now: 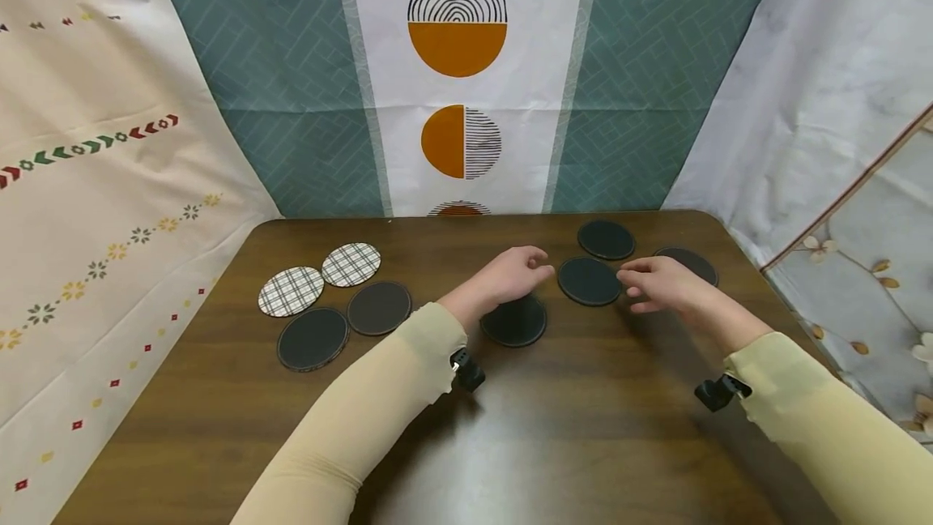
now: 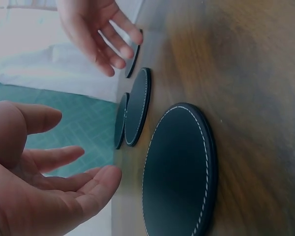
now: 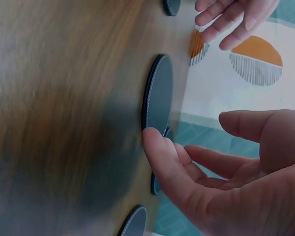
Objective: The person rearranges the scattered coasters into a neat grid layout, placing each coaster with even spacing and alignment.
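Note:
My left hand (image 1: 509,275) is held above a dark round coaster (image 1: 514,322), fingers loosely bent and nothing in them. In the left wrist view that coaster (image 2: 179,169) shows pale stitching round its rim and lies apart from the fingertips. My right hand (image 1: 662,285) hovers just right of another dark coaster (image 1: 589,281), also holding nothing. The right wrist view has the right little finger overlapping that coaster's (image 3: 160,93) edge; whether they touch, I cannot tell. Behind it lies a dark coaster (image 1: 606,240), and one more (image 1: 688,263) is partly hidden by the right hand.
At the left of the brown wooden table (image 1: 554,428) lie two plaid white coasters (image 1: 291,292) (image 1: 351,264) and two dark ones (image 1: 313,339) (image 1: 379,308), grouped closely. A patterned cloth (image 1: 466,87) hangs behind the table's far edge, with pale cloths at both sides.

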